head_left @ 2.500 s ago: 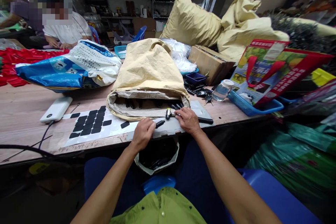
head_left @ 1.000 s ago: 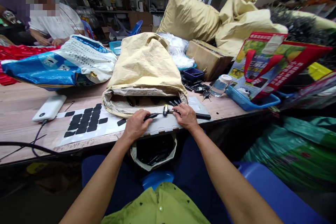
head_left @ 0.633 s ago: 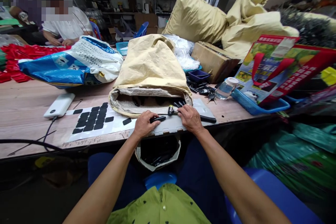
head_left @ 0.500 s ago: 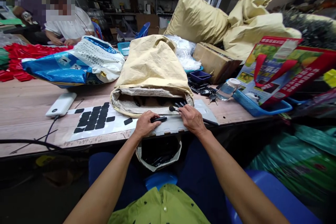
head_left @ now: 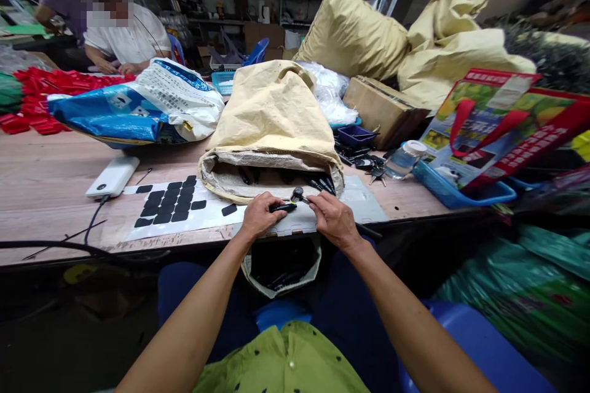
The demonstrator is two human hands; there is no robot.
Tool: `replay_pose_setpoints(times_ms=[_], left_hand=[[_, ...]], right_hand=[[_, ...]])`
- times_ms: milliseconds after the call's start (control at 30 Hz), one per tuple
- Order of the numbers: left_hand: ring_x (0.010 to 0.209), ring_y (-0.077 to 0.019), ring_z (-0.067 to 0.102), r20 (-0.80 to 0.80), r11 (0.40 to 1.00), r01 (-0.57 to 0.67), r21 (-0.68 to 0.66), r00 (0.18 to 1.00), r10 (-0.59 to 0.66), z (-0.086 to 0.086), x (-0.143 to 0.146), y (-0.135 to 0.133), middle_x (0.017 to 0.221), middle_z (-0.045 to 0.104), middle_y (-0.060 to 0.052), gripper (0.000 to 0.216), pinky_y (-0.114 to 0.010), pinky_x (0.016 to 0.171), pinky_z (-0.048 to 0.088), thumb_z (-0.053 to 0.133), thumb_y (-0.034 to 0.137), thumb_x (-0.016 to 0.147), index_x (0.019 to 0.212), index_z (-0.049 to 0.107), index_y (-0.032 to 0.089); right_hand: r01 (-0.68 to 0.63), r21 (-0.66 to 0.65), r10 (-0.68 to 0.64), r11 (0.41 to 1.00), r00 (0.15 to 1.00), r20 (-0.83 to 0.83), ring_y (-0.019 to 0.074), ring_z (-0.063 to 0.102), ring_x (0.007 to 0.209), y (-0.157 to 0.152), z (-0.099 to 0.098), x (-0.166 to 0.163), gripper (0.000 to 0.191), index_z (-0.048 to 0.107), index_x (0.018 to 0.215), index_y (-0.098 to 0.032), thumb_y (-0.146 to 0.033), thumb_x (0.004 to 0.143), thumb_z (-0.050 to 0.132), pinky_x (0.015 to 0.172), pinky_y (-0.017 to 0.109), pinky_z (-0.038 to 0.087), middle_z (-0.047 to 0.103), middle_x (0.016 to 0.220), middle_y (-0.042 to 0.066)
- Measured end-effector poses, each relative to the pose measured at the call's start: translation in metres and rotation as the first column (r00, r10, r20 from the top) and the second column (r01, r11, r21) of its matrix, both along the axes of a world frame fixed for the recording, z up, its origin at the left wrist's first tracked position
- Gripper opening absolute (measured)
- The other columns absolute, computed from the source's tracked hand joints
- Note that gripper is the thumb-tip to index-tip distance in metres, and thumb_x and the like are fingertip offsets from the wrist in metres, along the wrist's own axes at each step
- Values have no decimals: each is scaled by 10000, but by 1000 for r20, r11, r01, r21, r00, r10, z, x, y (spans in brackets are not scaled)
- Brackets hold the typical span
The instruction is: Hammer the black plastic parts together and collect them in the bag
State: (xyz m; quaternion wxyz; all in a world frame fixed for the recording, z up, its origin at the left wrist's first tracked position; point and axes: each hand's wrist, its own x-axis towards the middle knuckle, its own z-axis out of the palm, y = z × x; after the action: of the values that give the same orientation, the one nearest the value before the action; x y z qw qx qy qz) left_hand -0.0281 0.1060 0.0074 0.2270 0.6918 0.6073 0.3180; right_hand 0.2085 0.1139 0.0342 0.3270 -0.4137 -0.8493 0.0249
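Note:
My left hand [head_left: 261, 215] is closed around a slim black tube-shaped piece [head_left: 282, 207] that points right, a yellowish spot at its tip. In my right hand [head_left: 334, 219] is a small tool with a dark round head [head_left: 297, 193] and a silvery neck, pinched between thumb and fingers. Its head is just above the tip of the black piece; whether they touch I cannot tell. Both hands are over a light grey board [head_left: 302, 221] at the table edge. Right behind them lies a cream sack [head_left: 276, 110], its mouth facing me, with several black slim pieces [head_left: 324, 185] inside.
A white sheet with black rounded patches [head_left: 166, 206] and a white power bank [head_left: 113, 177] lie left. Below the edge hangs an open bag of black pieces [head_left: 281, 264]. A jar [head_left: 405, 158], keys [head_left: 378, 175] and blue basket [head_left: 454, 196] stand right. Two people sit at far left.
My right hand has brought the round-headed tool down and slightly left, to the tip of the black piece. The left hand keeps its hold. The view has shifted slightly.

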Motion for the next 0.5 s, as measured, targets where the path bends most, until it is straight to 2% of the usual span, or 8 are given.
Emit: replay_pose_setpoints(times_ms=[100, 267, 500], left_hand=[[946, -217, 618, 1, 1000, 4, 10, 1000, -4, 0, 0, 0, 920, 672, -15, 221, -338, 865, 469, 761, 287, 777, 994, 773, 248], [935, -222, 611, -12, 999, 23, 28, 1000, -22, 0, -2, 0, 893, 665, -16, 198, -343, 843, 466, 756, 310, 785, 974, 773, 251], [998, -230, 617, 21, 997, 63, 39, 998, -64, -1, -6, 1, 958, 698, -34, 193, -357, 900, 465, 675, 324, 865, 1017, 759, 240]], right_hand=[[5, -4, -5, 1000, 999, -43, 186, 646, 986, -1, 4, -7, 259, 674, 1194, -237, -250, 1038, 467, 882, 280, 507, 681, 1019, 58], [-46, -73, 50, 996, 997, 55, 180, 640, 939, 0, 4, -15, 244, 690, 1174, -252, -245, 1012, 508, 819, 266, 498, 689, 1007, 50], [56, -15, -56, 998, 998, 38, 190, 621, 984, 33, -5, 5, 246, 707, 1148, -249, -259, 1006, 506, 847, 285, 478, 673, 1001, 46]])
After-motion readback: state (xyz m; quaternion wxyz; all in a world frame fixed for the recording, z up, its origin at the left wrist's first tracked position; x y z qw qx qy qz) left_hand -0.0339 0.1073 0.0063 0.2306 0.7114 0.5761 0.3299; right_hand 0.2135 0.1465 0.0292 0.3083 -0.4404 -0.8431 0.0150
